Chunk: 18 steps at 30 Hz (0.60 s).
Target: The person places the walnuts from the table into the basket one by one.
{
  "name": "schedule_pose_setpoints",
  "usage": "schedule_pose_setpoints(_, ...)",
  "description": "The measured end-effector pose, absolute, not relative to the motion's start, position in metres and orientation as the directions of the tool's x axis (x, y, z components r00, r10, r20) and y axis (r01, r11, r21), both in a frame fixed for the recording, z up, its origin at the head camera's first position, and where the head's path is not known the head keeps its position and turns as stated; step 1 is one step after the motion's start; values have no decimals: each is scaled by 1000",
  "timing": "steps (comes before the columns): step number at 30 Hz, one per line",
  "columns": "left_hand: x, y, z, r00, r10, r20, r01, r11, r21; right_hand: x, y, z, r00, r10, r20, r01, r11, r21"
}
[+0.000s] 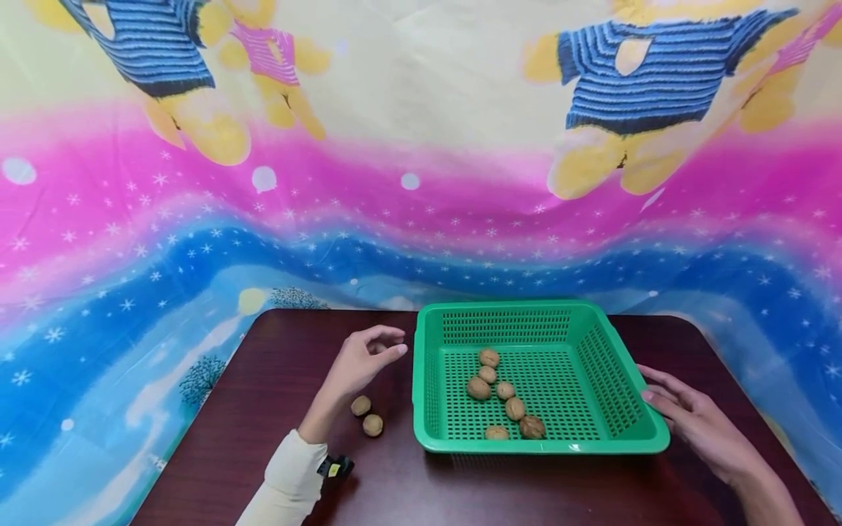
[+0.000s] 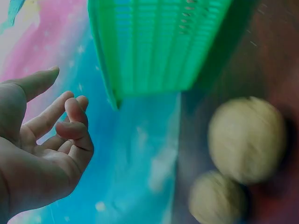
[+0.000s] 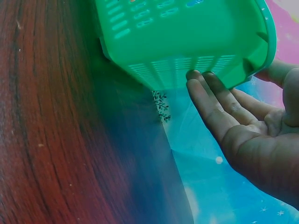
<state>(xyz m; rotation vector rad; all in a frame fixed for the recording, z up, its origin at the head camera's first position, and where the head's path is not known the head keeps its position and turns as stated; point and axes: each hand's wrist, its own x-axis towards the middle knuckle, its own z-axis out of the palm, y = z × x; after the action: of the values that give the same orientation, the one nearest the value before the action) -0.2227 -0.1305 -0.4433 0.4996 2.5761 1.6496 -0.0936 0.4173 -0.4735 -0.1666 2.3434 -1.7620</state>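
Note:
A green plastic basket (image 1: pixel 430 443) with slotted walls stands on the table, several walnuts (image 1: pixel 515 408) scattered over the left part of its floor. Two more walnuts (image 1: pixel 373 425) lie close together on the table to its left. My left hand (image 1: pixel 360 363) is just left of the basket, above and beyond these two, fingers loosely bent and holding nothing. At the basket's right side is my right hand (image 1: pixel 700 420). In the right wrist view, its straight fingers (image 3: pixel 210 105) reach the outer wall below the rim, with the thumb by the rim.
The dark reddish wooden table (image 1: pixel 552 489) has rounded far corners. Behind it hangs a colourful cloth (image 1: pixel 408 219) with printed bears and snowflakes, also visible past both side edges. A black band (image 1: pixel 335 466) is around the left wrist.

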Motion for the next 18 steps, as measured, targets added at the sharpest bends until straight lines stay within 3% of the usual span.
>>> schedule_pose_setpoints(7, -213, -163, -477, -979, 198, 49, 133, 439, 888, -93, 417, -473, -973, -211, -90, 25, 295, -955)
schedule_pose_setpoints(18, -197, -201, -505, -981, 180, -73, 31, 514, 857, -93, 416, -472, -975, -188, -115, 53, 310, -949)
